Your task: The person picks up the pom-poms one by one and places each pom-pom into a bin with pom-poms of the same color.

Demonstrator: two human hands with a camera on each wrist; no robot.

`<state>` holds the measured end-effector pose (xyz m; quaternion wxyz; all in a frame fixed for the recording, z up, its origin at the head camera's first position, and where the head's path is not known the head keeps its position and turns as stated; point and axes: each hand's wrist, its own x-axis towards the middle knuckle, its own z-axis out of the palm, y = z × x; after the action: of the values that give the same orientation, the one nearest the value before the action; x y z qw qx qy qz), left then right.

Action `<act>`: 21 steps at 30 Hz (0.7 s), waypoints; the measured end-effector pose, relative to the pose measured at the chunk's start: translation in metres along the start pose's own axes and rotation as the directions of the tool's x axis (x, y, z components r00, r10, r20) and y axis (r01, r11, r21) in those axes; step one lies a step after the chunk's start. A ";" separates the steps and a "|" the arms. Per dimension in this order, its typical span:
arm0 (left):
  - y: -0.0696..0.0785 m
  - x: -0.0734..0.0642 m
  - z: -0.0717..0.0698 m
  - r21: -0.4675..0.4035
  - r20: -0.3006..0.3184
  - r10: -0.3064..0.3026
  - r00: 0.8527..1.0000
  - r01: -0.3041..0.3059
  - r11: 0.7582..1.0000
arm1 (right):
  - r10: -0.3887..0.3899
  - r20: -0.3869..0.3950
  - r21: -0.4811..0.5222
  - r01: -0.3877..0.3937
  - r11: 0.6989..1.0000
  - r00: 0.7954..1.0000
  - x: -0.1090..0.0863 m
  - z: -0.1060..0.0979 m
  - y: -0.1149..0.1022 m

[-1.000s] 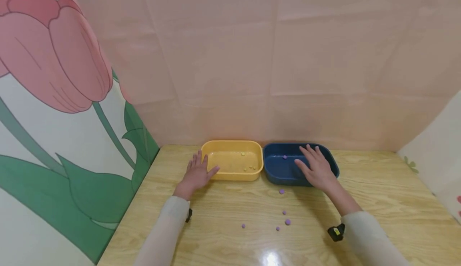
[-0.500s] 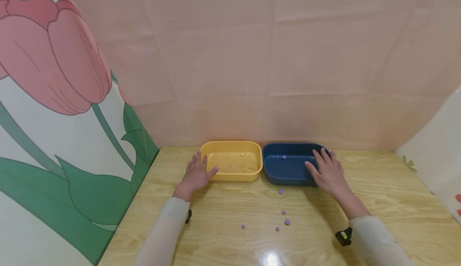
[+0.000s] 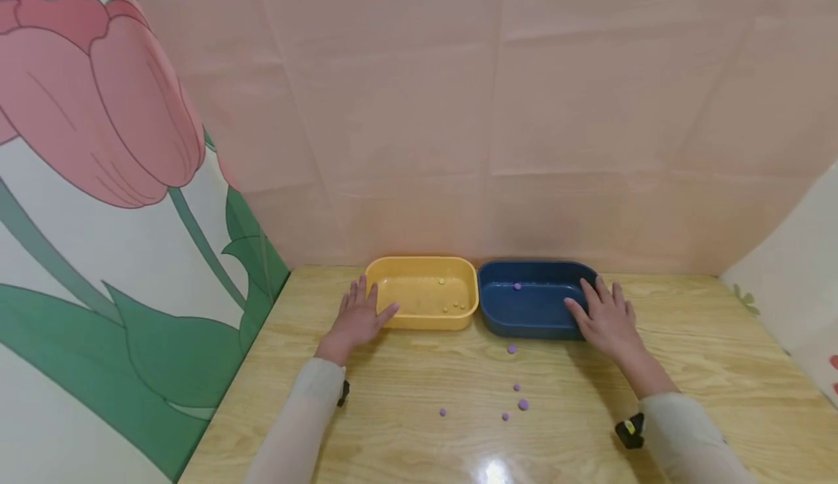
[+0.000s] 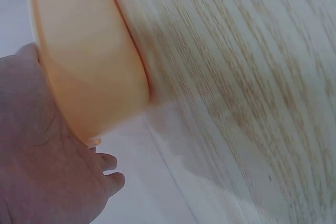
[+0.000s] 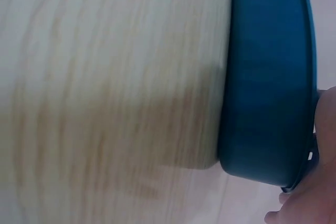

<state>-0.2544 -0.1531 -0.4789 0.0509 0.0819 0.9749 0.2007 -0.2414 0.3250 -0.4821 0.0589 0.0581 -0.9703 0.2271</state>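
A yellow tray (image 3: 428,322) and a dark blue tray (image 3: 533,330) stand side by side at the back of the table. My left hand (image 3: 356,322) lies over the yellow tray's left end, fingers extended and thumb spread towards its front rim. At the blue tray's right end, my right hand (image 3: 609,324) touches the rim with fingers spread. Both wrist views show a palm against a tray's edge, partly hiding the fingers. Inside the yellow tray are several small yellow beads (image 3: 441,281). One purple bead (image 3: 517,287) sits in the blue tray.
Several purple beads lie loose on the wooden table (image 3: 393,440), among them a larger one (image 3: 523,405) and one close to the blue tray's front (image 3: 512,349). A pink cloth (image 3: 419,105) hangs behind the trays. A flower-printed panel (image 3: 150,309) stands on the left.
My right hand has moved right, from over the blue tray's inside to its right end. The left hand, trays and beads have stayed in place.
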 end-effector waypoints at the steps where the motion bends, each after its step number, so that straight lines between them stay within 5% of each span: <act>1: 0.000 0.000 0.000 0.000 0.000 0.001 1.000 -0.001 1.000 | -0.001 0.001 -0.003 0.001 1.000 1.000 0.000 0.001 0.001; 11: 0.000 0.001 -0.002 0.011 0.010 0.001 1.000 -0.001 1.000 | 0.004 0.009 -0.059 -0.003 0.998 1.000 0.001 0.001 0.003; 21: -0.001 0.002 -0.003 -0.038 -0.043 0.009 0.999 -0.010 0.999 | 0.020 0.004 -0.102 -0.019 0.995 1.000 0.002 0.008 0.007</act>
<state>-0.2565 -0.1548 -0.4764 0.0308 0.0813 0.9714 0.2211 -0.2447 0.3270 -0.4922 0.0573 0.0460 -0.9813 0.1777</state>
